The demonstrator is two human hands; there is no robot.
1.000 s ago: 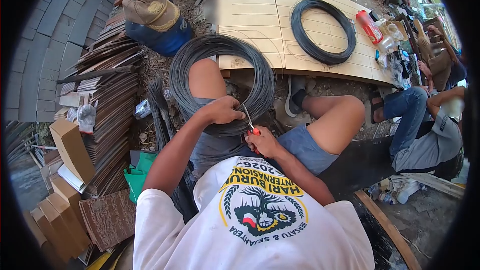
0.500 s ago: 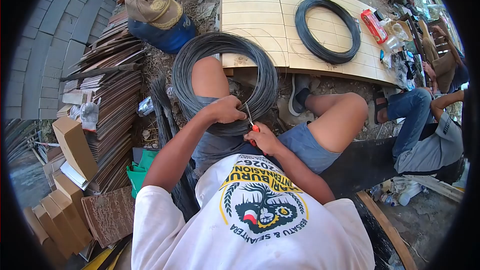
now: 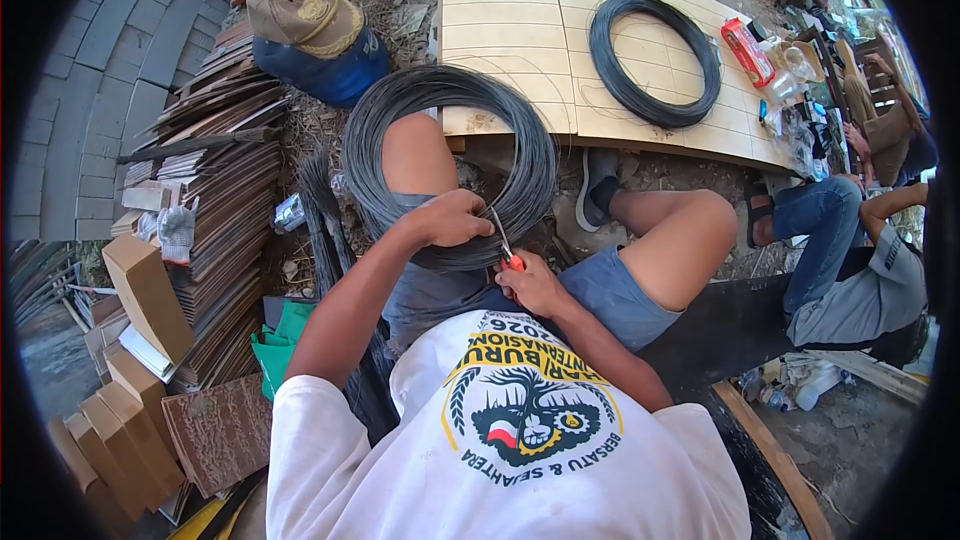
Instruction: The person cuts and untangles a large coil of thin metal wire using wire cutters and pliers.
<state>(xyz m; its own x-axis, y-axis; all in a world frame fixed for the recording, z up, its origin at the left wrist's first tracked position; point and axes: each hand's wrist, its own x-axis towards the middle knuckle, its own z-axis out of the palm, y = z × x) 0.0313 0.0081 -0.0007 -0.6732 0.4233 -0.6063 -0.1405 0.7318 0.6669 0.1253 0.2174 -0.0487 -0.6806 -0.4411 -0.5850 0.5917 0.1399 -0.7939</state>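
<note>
A large coil of dark wire (image 3: 535,145) hangs around my bent left knee and rests over my lap. My left hand (image 3: 455,218) is closed at the coil's near side, fingers pinched on the wire. Just to the right of it, my right hand (image 3: 533,282) is wrapped round red-handled pliers (image 3: 515,262). Their metal jaws point up to the wire beside my left fingertips. Whether the jaws bite on a strand is too small to tell. Most of the handles are hidden in my palm.
A second wire coil (image 3: 598,50) lies on the pale slatted board (image 3: 505,20) ahead. A cap (image 3: 305,15) sits on a blue container (image 3: 335,75). Stacked thin tiles (image 3: 225,270) and a bundle of dark wires (image 3: 325,215) are at left. Another person (image 3: 860,285) sits at right.
My right hand has closed further round the pliers, so less of the red handles shows. My left hand stays in place on the wire.
</note>
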